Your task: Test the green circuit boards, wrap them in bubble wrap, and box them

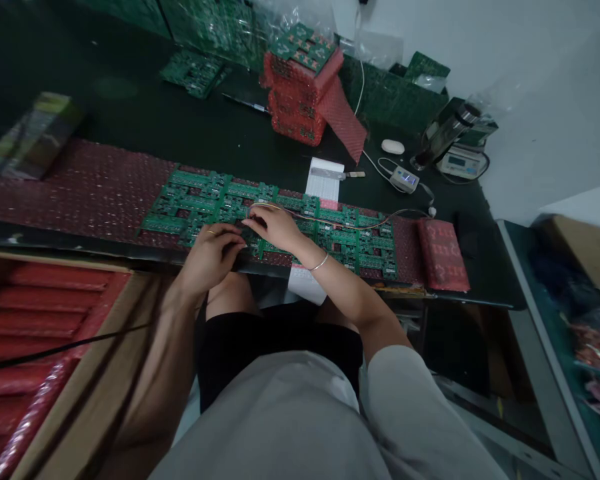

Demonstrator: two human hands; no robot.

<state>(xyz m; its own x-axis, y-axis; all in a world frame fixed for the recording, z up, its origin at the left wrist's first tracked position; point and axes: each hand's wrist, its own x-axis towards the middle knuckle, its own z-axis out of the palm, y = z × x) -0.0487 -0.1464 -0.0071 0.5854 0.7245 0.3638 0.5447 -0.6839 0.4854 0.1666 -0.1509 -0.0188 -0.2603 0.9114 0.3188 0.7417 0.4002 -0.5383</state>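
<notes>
A row of green circuit boards [210, 197] lies on red bubble wrap [105, 180] along the table's front edge. My left hand [213, 257] is over the near edge of the boards, thumb and fingers drawn together; whatever they may hold is too small to make out. Just to its right, my right hand [275, 227] reaches down onto the boards with its fingers pinched, their tips partly hidden. A thin wire [350, 225] runs from beside my right hand across the boards to the right. Under the boards, a printed paper strip [307, 283] sticks out at the front.
Bubble-wrapped board stacks [300, 100] stand at the back. A wrapped packet [443, 253] lies right, near a small meter [404, 179], a white oval object [393, 146] and a flask [445, 137]. Left are a box [35, 137] and, below, a carton [90, 373] of red packets.
</notes>
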